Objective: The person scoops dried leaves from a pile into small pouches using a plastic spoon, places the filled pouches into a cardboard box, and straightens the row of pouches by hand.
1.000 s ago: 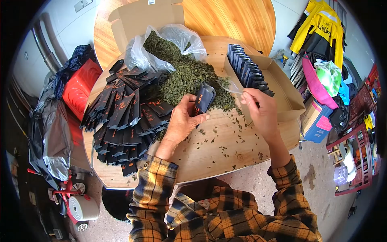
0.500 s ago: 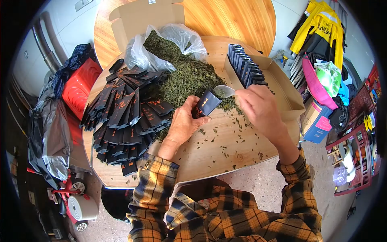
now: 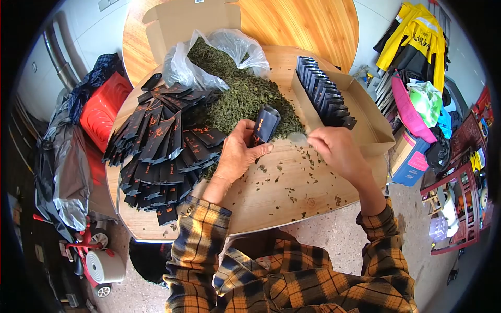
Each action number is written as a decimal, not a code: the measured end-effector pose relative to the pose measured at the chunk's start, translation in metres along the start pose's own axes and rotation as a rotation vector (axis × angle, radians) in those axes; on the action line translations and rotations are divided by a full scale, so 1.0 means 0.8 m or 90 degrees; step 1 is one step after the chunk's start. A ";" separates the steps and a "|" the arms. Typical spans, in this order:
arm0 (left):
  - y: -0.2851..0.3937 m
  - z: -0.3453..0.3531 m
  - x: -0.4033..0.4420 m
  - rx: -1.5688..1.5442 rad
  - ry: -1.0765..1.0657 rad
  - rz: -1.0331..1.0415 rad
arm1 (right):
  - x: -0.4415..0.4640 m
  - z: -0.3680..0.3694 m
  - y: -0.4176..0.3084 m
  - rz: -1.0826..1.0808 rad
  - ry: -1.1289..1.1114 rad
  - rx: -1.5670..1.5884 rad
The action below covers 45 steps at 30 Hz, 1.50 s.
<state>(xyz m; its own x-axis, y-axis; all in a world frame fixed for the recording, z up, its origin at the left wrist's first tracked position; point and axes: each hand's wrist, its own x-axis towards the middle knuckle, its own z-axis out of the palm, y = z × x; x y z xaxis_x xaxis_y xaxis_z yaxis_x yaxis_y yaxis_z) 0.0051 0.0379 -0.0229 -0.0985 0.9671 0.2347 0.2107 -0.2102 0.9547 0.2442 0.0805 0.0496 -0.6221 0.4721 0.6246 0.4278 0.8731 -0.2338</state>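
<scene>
Leaves (image 3: 250,101), dried and green, form one pile on the pale wooden tabletop (image 3: 261,203), running back into one clear plastic bag (image 3: 180,70); loose bits are scattered too thickly to number. The left hand (image 3: 235,156) grips one black sachet (image 3: 267,124) with orange lettering, tilted slightly right in front of the pile; its lower part is covered by fingers and its contents are out of sight. The right hand (image 3: 336,151) pinches one clear plastic spoon (image 3: 297,138), apart from the sachet; the handle is mostly hidden, and blur obscures any load. One heap of black packets (image 3: 156,141) fans out at left, overlapping beyond an exact count. At right, one open cardboard box (image 3: 373,147) holds one row of dark packets (image 3: 319,86), likewise overlapping. Behind, one cardboard flap (image 3: 195,23) is cut off by the top edge.
</scene>
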 end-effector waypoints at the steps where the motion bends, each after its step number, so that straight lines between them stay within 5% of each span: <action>1: 0.000 -0.001 0.000 0.003 0.005 0.003 | -0.004 0.002 0.003 0.034 -0.065 0.013; 9: 0.003 0.001 0.000 -0.029 0.020 0.004 | -0.009 0.032 0.022 0.122 -0.128 0.018; 16: -0.005 -0.001 0.001 -0.028 0.021 -0.001 | -0.021 0.081 0.041 0.111 0.020 -0.008; 27: -0.007 0.001 0.000 -0.007 -0.010 -0.010 | -0.008 0.034 0.003 0.138 0.158 0.140; 45: 0.007 0.003 -0.007 0.125 -0.011 0.035 | 0.030 0.000 -0.040 -0.199 0.085 -0.133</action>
<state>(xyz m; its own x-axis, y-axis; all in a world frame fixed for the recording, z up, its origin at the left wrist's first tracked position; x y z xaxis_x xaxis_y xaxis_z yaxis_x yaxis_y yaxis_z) 0.0095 0.0319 -0.0195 -0.0653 0.9578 0.2800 0.4015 -0.2316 0.8861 0.2152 0.0640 0.0720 -0.6590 0.1559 0.7358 0.3638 0.9223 0.1304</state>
